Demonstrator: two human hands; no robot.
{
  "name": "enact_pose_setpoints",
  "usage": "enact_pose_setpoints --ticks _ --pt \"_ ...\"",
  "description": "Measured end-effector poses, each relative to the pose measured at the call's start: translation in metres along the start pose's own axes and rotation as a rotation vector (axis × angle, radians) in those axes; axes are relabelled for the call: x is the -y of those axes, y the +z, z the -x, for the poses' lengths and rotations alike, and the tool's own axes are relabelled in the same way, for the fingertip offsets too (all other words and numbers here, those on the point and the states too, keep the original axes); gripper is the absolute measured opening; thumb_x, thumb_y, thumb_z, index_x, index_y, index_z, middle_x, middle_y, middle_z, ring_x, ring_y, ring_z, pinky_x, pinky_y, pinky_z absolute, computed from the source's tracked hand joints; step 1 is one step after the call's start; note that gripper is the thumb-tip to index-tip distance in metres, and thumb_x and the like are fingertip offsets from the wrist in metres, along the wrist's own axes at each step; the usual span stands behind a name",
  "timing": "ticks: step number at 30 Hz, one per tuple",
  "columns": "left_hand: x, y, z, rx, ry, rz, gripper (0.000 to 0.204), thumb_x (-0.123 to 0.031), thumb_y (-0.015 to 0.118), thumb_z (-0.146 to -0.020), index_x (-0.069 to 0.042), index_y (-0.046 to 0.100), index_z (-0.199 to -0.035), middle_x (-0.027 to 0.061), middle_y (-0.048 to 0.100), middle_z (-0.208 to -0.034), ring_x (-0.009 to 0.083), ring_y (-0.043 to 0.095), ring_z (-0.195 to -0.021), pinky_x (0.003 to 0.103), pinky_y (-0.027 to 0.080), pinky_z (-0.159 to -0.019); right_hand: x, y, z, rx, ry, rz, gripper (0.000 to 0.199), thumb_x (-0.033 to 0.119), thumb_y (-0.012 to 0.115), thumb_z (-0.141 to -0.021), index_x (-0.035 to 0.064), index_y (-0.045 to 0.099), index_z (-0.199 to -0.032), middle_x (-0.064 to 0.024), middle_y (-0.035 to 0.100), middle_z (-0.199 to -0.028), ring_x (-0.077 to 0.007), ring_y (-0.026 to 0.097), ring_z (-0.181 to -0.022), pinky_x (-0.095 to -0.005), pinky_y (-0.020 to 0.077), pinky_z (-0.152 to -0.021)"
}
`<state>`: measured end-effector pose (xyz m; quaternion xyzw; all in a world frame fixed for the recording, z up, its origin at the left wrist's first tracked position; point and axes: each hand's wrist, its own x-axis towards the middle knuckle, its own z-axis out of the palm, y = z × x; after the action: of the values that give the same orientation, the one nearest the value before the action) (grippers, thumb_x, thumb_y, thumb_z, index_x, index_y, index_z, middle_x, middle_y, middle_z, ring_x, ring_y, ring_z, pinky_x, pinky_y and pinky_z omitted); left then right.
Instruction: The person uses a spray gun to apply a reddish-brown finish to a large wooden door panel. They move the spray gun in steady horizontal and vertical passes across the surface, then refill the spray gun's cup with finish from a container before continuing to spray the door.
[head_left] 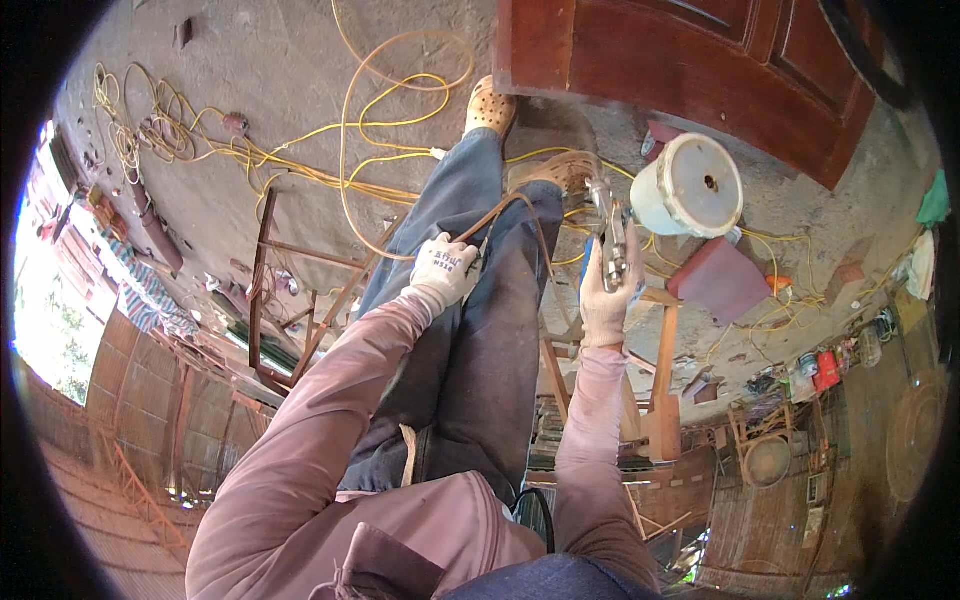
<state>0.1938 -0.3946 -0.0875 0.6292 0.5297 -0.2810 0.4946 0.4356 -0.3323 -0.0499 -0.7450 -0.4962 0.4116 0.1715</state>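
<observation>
My left hand [445, 268], in a white glove with dark print on its back, rests over my thighs with its fingers closed around a thin tan hose [505, 203]. The hose loops from the floor to this hand and on across my knees. On the right, my gloved right hand [608, 290] grips a silver metal spray gun [606, 220], which points away from me. Its fingers are partly hidden behind the tool. Just beyond it to the right stands a pale bucket [690, 187] with a stained lid that has a dark spot in the middle.
A red-brown panelled wooden door [690, 65] lies at the far right. Yellow cords [290, 165] tangle across the floor on the left. A wooden frame [262, 290] stands left of my legs, a wooden stool [663, 400] at my right. A dull red block [722, 280] sits near the bucket.
</observation>
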Motion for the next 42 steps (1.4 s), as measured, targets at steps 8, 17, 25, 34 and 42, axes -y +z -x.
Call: enact_pose_setpoints --ticks 8,17,25,34,42 --pt "0.0 0.002 -0.002 0.034 0.013 -0.017 0.027 -0.038 0.06 -0.086 -0.014 0.07 -0.091 0.0081 0.069 -0.089 0.0301 0.062 -0.093 0.042 0.049 -0.08 0.007 -0.006 0.008 0.019 0.073 -0.108 0.043 0.005 0.065 -0.091 -0.006 0.054 -0.13 -0.0193 0.067 -0.109 -0.0271 0.067 -0.093 -0.0357 0.0512 -0.082" --pt "0.0 0.004 -0.002 0.012 -0.001 -0.019 0.025 -0.037 0.059 -0.086 -0.014 0.069 -0.09 0.0091 0.069 -0.088 0.0302 0.062 -0.093 0.042 0.049 -0.08 0.029 -0.006 -0.039 -0.077 -0.129 -0.076 0.043 0.005 0.066 -0.091 -0.0085 0.053 -0.129 -0.021 0.065 -0.116 -0.031 0.067 -0.1 -0.0361 0.0516 -0.085" --pt "0.0 0.002 -0.003 0.016 -0.004 -0.016 0.027 -0.038 0.06 -0.086 -0.013 0.067 -0.09 0.0098 0.069 -0.088 0.0307 0.061 -0.093 0.042 0.049 -0.08 0.017 -0.003 -0.032 -0.089 -0.156 -0.036 0.043 0.005 0.067 -0.088 -0.0057 0.055 -0.128 -0.0191 0.067 -0.11 -0.0305 0.068 -0.095 -0.0363 0.0518 -0.08" --pt "0.002 0.002 -0.003 0.021 0.014 -0.005 0.028 -0.039 0.06 -0.086 -0.012 0.067 -0.085 0.0088 0.069 -0.087 0.0307 0.061 -0.092 0.042 0.049 -0.079 0.013 -0.008 0.0 0.002 0.027 -0.122 0.045 0.003 0.064 -0.091 -0.0065 0.051 -0.134 -0.0165 0.066 -0.116 -0.0208 0.065 -0.099 -0.0323 0.0498 -0.086" --pt "0.001 -0.008 -0.004 0.006 0.021 -0.009 0.025 -0.034 0.058 -0.088 -0.011 0.068 -0.084 0.009 0.069 -0.086 0.0308 0.062 -0.09 0.043 0.049 -0.08 0.032 0.007 -0.072 -0.098 -0.172 -0.084 0.044 0.003 0.065 -0.091 -0.0065 0.052 -0.132 -0.0165 0.065 -0.119 -0.0213 0.064 -0.099 -0.0328 0.0495 -0.087"
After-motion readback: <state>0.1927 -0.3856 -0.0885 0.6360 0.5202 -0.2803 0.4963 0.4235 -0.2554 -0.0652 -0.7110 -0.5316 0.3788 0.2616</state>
